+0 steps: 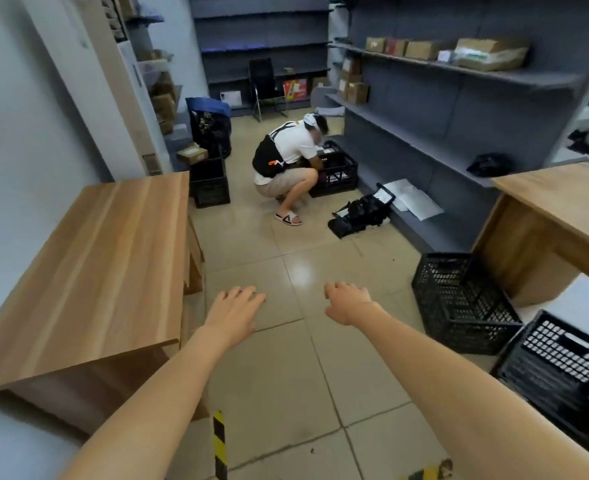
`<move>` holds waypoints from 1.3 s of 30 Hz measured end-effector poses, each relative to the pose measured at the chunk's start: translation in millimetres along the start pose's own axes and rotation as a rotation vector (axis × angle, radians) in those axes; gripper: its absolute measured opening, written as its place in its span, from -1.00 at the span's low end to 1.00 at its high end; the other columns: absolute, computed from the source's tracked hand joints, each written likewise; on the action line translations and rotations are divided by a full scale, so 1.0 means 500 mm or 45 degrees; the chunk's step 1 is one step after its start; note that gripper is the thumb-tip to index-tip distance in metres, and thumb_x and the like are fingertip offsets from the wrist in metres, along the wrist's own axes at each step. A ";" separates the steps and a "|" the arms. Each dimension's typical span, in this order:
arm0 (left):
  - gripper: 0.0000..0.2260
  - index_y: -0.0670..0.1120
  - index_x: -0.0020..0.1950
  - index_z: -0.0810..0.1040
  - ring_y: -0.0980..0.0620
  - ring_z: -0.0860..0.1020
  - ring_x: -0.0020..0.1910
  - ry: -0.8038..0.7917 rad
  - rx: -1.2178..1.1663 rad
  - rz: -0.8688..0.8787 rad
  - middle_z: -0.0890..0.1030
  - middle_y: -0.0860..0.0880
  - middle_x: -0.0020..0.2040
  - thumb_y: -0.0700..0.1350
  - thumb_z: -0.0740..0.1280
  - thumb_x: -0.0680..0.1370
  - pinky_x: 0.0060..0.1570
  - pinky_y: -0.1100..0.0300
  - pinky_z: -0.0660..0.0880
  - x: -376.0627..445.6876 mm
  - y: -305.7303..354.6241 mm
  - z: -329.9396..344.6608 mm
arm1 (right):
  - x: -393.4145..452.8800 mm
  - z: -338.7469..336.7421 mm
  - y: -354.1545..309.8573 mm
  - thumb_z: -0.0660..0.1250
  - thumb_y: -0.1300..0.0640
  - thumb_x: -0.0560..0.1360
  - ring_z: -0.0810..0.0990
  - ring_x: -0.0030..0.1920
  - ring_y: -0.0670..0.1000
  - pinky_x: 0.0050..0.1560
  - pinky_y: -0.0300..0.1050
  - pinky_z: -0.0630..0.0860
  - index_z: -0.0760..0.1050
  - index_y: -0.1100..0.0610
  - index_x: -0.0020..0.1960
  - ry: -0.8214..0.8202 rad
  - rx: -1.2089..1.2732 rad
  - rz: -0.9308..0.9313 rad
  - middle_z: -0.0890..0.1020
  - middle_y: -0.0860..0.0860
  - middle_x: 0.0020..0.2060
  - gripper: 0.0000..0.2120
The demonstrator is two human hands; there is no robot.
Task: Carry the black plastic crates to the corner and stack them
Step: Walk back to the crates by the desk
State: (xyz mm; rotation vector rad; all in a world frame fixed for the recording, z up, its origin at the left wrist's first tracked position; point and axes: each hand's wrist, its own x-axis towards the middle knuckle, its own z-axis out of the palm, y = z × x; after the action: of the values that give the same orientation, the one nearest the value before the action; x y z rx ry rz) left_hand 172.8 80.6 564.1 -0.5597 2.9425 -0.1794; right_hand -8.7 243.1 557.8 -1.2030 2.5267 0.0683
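Observation:
My left hand [233,311] and my right hand [347,303] reach forward over the tiled floor, palms down, fingers loosely spread, holding nothing. An empty black plastic crate [466,306] stands on the floor to my right, about an arm's width from my right hand. A second black crate [563,368] sits closer at the lower right edge. Farther off, a black crate [210,183] stands by the left wall, and another crate [336,171] is in front of a crouching person.
A wooden table [88,271] fills the left side and a wooden desk [556,216] the right. Grey shelving [424,109] with cardboard boxes lines the right wall. A crouching person [286,161] and a black bag [362,214] occupy the aisle ahead. Yellow-black tape [219,441] marks the floor.

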 end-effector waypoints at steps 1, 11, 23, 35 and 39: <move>-0.53 0.06 0.45 0.29 -0.08 0.31 0.42 0.013 0.016 0.040 0.30 0.00 0.47 -0.04 0.27 0.54 0.30 0.02 0.29 0.033 0.049 -0.014 | -0.009 -0.004 0.065 0.17 0.09 0.59 0.39 0.33 0.19 0.26 0.11 0.33 0.28 0.12 0.40 0.002 0.011 0.052 0.39 0.12 0.35 -0.60; -0.50 0.07 0.47 0.27 -0.09 0.32 0.41 0.044 0.000 0.428 0.31 -0.01 0.46 -0.03 0.27 0.54 0.32 0.03 0.28 0.314 0.539 -0.109 | -0.149 0.023 0.594 0.20 0.07 0.57 0.39 0.33 0.21 0.28 0.19 0.31 0.31 0.12 0.38 0.023 0.144 0.457 0.41 0.13 0.30 -0.60; -0.47 0.07 0.49 0.23 -0.10 0.36 0.38 0.068 0.111 0.815 0.32 -0.03 0.45 0.01 0.30 0.54 0.28 0.01 0.35 0.552 0.883 -0.127 | -0.241 0.080 0.933 0.22 0.03 0.59 0.44 0.29 0.21 0.22 0.16 0.37 0.29 0.12 0.38 -0.015 0.273 0.771 0.43 0.13 0.27 -0.60; -0.46 0.07 0.50 0.21 -0.10 0.37 0.37 -0.002 0.167 0.906 0.34 -0.04 0.43 0.04 0.28 0.55 0.26 0.02 0.35 0.946 0.936 -0.125 | 0.034 -0.037 1.159 0.21 0.02 0.59 0.45 0.26 0.23 0.18 0.17 0.41 0.33 0.12 0.33 0.006 0.347 0.857 0.45 0.13 0.24 -0.64; -0.47 0.06 0.50 0.22 -0.11 0.39 0.35 0.013 0.191 0.881 0.36 -0.04 0.42 0.02 0.27 0.55 0.25 0.01 0.37 1.103 0.933 -0.152 | 0.140 -0.094 1.233 0.20 0.01 0.59 0.50 0.18 0.20 0.12 0.14 0.46 0.36 0.10 0.31 0.135 0.414 0.898 0.48 0.11 0.19 -0.66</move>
State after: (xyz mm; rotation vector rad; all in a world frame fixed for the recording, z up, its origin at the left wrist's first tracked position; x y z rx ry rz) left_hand -513.0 313.2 508.3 0.4818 2.8947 -0.3107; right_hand -532.4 576.8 516.7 -0.1701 2.7844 -0.2335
